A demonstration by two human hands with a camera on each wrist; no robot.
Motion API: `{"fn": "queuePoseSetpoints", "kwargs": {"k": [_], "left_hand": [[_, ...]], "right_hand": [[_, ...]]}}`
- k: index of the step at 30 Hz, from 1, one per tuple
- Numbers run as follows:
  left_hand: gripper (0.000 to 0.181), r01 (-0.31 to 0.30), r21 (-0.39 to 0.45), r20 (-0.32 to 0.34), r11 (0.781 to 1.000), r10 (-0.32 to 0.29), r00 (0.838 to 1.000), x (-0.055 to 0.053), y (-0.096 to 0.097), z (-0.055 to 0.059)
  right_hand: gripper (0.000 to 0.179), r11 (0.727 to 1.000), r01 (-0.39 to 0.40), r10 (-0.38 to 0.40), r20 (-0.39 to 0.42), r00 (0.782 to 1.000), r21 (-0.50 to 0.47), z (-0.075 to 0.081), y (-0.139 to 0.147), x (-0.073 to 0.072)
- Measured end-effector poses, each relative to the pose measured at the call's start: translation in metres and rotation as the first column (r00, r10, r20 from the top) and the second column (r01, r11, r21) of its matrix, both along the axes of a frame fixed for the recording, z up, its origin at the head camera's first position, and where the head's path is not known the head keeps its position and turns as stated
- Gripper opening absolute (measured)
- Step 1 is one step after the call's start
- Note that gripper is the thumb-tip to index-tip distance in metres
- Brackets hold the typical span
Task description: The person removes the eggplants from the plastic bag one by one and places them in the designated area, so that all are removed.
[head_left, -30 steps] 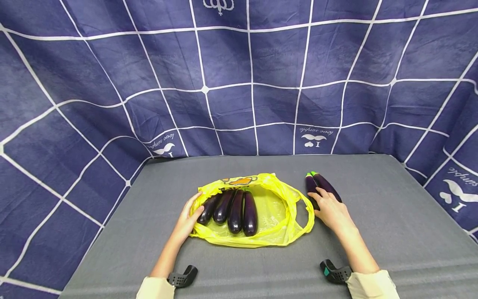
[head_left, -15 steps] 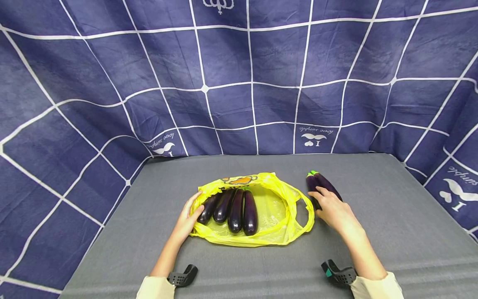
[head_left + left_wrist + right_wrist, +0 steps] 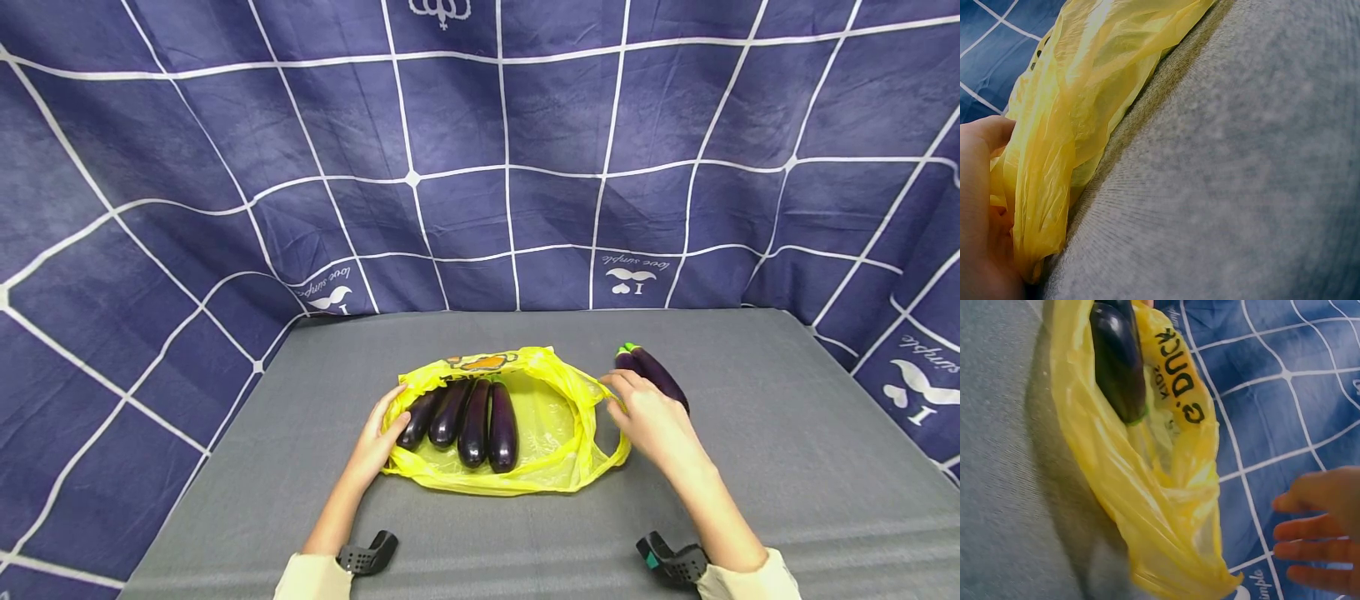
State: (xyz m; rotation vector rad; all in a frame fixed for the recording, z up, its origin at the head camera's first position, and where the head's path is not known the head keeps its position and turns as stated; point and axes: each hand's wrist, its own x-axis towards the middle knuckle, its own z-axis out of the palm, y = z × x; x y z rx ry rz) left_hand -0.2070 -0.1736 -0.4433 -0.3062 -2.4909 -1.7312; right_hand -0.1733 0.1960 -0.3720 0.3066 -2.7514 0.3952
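Curtained-off nook: grey tabletop point(image 3: 262, 467), blue gridded drapes point(image 3: 555, 117)

The thin, crinkled yellow plastic bag point(image 3: 546, 421) is shiny and translucent; the long dark-purple eggplants point(image 3: 473, 425) look smooth and glossy. The flat grey cloth table covering point(image 3: 495, 546) looks matt, as does the rumpled, white-gridded blue cloth backdrop point(image 3: 465, 117).

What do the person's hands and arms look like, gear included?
Left hand and right hand are bare. Left sleeve and right sleeve are cream. Left wrist bracket and right wrist bracket are black, curved and dotted; the right one has a teal patch.
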Motion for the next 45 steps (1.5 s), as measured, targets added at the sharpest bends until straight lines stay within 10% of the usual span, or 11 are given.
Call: {"fn": "queuePoseSetpoints", "kwargs": {"k": [11,45], "left_hand": [[0.046,-0.003,-0.006,-0.015,1.0,0.003,1.0,-0.012,-0.008,-0.022],[0.047,-0.01,-0.025,-0.017,1.0,0.009,1.0,-0.013,-0.008,-0.023]], "right_hand": [[0.025,0.998,-0.065,0.061,-0.149,0.987,-0.024,-0.014,-0.024,-0.002],[0.064,0.938,-0.322,0.317,-0.062,0.946,-0.126,-0.076,-0.086,0.005]]}}
